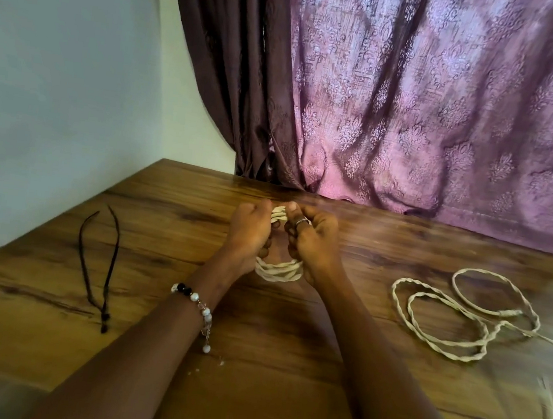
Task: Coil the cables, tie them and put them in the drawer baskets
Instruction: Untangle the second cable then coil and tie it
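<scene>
Far left on the wooden table (135, 227), well apart from the hands: a thin dark tie (98, 265), lying loose in a narrow V, untouched. Judged: this is what will bind the bundle, so the coil should be carried toward it without letting the turns slip. Centre: cream coiled cable (278, 270), several turns gathered into an upright loop, held just above the table between both hands. Left hand (250, 230) has fingers curled round the left side of the loop, thumb up near the top turns; it grips, not spread. A beaded bracelet (194, 300) sits on that wrist. Right hand (311, 239), ring on one finger, grips the right side of the same loop, fingers folded in tight; top strands show between the two thumbs. Step in hand, as judged: evening the turns before tying. To do it well, keep one hand pinching all strands at a single point, let the other square the loops to the same size, then free that hand for the tie. Risk: turns springing apart if both grips slacken together. Right: a second cream cable (455, 319), uncoiled, sprawled in loose loops, its tail running off the right edge. Drawer baskets not in view. Purple curtain (435, 106) behind.
</scene>
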### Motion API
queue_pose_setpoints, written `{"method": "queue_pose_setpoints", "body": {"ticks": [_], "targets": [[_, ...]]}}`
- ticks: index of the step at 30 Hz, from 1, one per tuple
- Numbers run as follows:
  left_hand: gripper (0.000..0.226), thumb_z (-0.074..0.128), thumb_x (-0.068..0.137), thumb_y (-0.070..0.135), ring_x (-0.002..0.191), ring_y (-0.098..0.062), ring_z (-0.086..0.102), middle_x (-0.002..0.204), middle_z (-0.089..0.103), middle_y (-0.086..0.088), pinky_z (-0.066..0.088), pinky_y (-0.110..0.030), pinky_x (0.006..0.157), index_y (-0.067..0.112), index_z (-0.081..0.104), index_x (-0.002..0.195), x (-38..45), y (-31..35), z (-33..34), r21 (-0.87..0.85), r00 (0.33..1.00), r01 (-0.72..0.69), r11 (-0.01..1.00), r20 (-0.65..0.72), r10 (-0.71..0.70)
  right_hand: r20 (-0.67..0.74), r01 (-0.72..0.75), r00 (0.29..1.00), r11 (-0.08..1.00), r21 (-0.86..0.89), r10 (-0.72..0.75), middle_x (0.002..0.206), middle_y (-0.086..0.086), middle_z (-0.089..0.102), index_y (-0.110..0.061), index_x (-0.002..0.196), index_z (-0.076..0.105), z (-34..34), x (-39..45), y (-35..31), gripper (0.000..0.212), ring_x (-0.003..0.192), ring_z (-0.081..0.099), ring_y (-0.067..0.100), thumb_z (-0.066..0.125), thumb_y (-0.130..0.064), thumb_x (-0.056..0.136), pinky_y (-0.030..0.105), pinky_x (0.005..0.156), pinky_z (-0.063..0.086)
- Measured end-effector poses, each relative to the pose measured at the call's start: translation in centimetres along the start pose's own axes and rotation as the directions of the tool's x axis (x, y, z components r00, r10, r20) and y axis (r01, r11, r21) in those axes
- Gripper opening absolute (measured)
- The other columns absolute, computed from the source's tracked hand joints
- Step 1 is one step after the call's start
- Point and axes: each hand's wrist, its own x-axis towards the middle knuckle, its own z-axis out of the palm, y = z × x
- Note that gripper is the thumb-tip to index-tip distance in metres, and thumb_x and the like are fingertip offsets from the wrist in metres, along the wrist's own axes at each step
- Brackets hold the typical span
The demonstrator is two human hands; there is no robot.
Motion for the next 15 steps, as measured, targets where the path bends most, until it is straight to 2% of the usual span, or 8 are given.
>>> {"method": "queue_pose_setpoints", "body": {"ticks": [3, 6, 8, 11, 13, 15], "targets": [[0.028, 0.049, 0.092, 0.024, 0.053, -0.02, 0.049, 0.066, 0.055, -0.01, 0.034, -0.022, 0.045, 0.01, 0.062, 0.072, -0.1, 0.1, -0.1, -0.042, 0.998, 0.033, 0.999, -0.048, -0.035, 0.019, -0.068, 0.998, 0.997, 0.042, 0.067, 0.041, -0.01, 0.046, -0.01, 0.07, 0.06, 0.4, -0.2, -0.2, 0.029, 0.03, 0.031, 0.002, 0.051, -0.015, 0.097, 0.012, 0.032, 0.023], [0.029, 0.061, 0.09, 0.028, 0.047, -0.018, 0.054, 0.064, 0.061, -0.01, 0.042, -0.022, 0.045, 0.001, 0.067, 0.082, -0.2, 0.3, -1.3, -0.097, 0.99, 0.132, 0.986, -0.03, -0.136, 0.007, -0.125, 0.992, 0.99, 0.065, 0.125, 0.039, -0.01, 0.045, -0.01, 0.069, 0.056, 0.5, -0.5, -0.5, 0.03, 0.028, 0.032, 0.0, 0.049, -0.013, 0.098, 0.01, 0.03, 0.021], [0.03, 0.062, 0.091, 0.033, 0.051, -0.017, 0.061, 0.066, 0.067, -0.006, 0.048, -0.024, 0.046, 0.005, 0.068, 0.082, 0.0, 0.3, -2.7, -0.101, 0.982, 0.175, 0.979, -0.061, -0.181, -0.005, -0.167, 0.986, 0.98, 0.106, 0.169, 0.043, -0.005, 0.042, -0.011, 0.068, 0.052, 0.4, -0.6, -0.4, 0.031, 0.028, 0.032, -0.001, 0.049, -0.013, 0.098, 0.009, 0.031, 0.02], [0.03, 0.059, 0.092, 0.036, 0.055, -0.012, 0.06, 0.071, 0.069, -0.004, 0.047, -0.024, 0.047, 0.011, 0.068, 0.076, 0.4, 0.6, -6.2, -0.04, 0.984, 0.127, 0.991, -0.122, -0.131, 0.03, -0.23, 0.973, 0.963, 0.143, 0.228, 0.055, 0.001, 0.03, -0.013, 0.066, 0.047, 0.5, -0.6, 0.3, 0.032, 0.032, 0.022, 0.002, 0.05, -0.017, 0.098, 0.009, 0.035, 0.018], [0.024, 0.059, 0.093, 0.027, 0.048, -0.008, 0.056, 0.07, 0.067, -0.006, 0.045, -0.021, 0.044, 0.011, 0.065, 0.075, 0.3, 1.0, -9.0, -0.021, 0.986, 0.064, 0.998, -0.15, -0.066, 0.056, -0.266, 0.964, 0.949, 0.167, 0.26, 0.058, 0.001, 0.028, -0.013, 0.067, 0.045, 0.9, -0.6, 0.8, 0.032, 0.033, 0.021, 0.002, 0.049, -0.017, 0.098, 0.009, 0.035, 0.018], [0.016, 0.062, 0.09, 0.019, 0.05, -0.01, 0.057, 0.071, 0.067, -0.007, 0.047, -0.022, 0.047, 0.01, 0.065, 0.077, -0.1, 1.5, -12.2, 0.09, 0.972, -0.018, 0.996, -0.231, 0.038, 0.081, -0.301, 0.953, 0.933, 0.198, 0.291, 0.057, 0.001, 0.03, -0.013, 0.067, 0.045, 1.7, -0.7, 0.7, 0.032, 0.032, 0.022, 0.002, 0.049, -0.017, 0.098, 0.009, 0.033, 0.018]]}}
